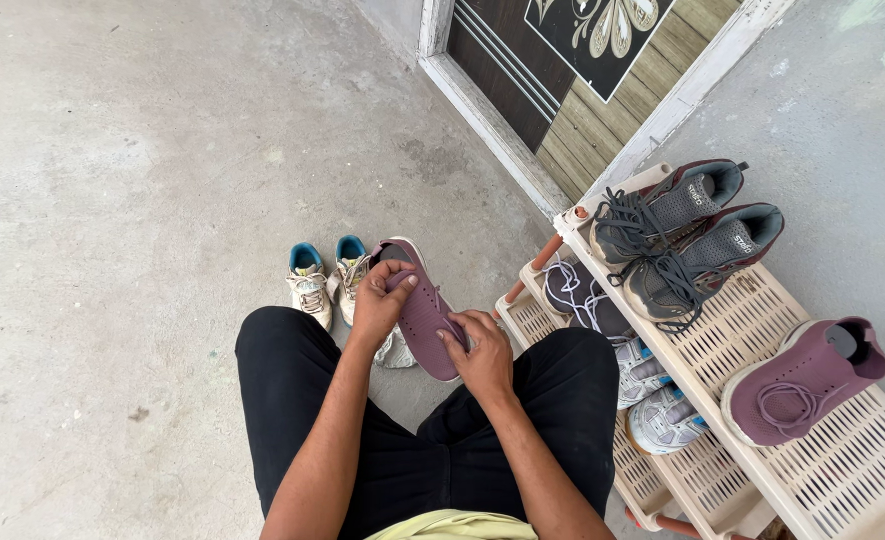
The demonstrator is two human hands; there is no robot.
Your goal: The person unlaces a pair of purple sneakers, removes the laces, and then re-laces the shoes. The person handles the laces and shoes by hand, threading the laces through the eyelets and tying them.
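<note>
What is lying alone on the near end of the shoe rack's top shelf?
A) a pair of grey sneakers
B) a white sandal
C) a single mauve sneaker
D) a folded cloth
C: one mauve sneaker lies alone there on the rack, matching the shoe in both hands.

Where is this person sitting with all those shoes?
Probably a house entryway. There's a decorated door, a concrete floor, and a plastic shoe rack with sneakers. Both hands hold a purple shoe.

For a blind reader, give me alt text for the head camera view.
Both hands, left hand and right hand, hold a purple shoe above the knees. A shoe rack with more shoes stands to the right.
</note>
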